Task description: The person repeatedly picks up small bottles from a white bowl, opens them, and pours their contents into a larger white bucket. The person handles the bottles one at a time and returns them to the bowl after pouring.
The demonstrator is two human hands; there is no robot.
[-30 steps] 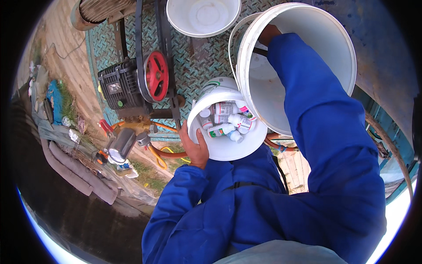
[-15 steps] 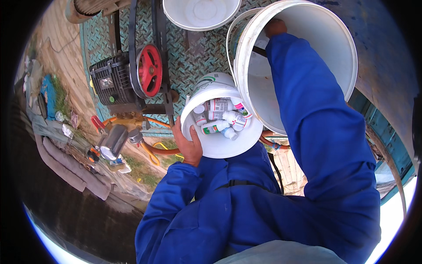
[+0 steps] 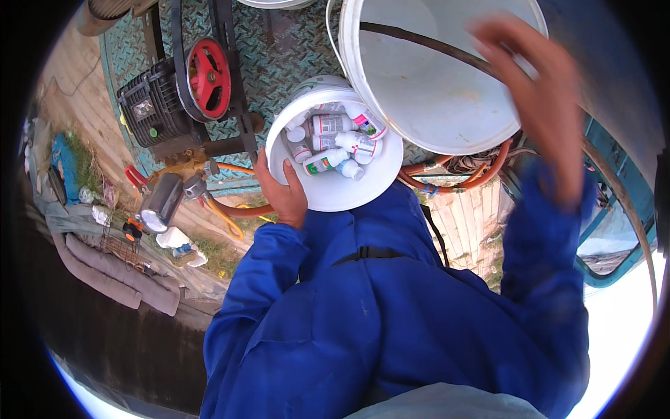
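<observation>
Your left hand [image 3: 285,192] grips the rim of the small bucket [image 3: 335,192] full of bottles [image 3: 335,143], center frame. Your right hand [image 3: 541,91], blurred, looks open and empty over the big bucket [image 3: 426,91], upper right.

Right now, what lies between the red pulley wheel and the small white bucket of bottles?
In the head view, only green checker-plate deck and a black frame bar separate the red wheel from the small bucket, gripped by the left hand.
</observation>
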